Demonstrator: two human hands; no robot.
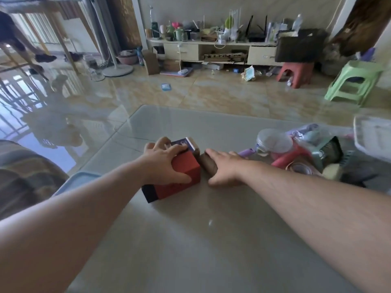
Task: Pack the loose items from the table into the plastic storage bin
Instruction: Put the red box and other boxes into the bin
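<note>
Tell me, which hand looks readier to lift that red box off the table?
The left hand. Its fingers and thumb already curl round the red box. The right hand lies on a brown tube beside the box, not on the box itself.

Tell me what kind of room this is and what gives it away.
Most likely a home living room. A low TV-style cabinet cluttered with cups, bottles and a router stands against the far wall, small plastic stools sit on the glossy tiled floor, and a standing fan's base is nearby.
</note>
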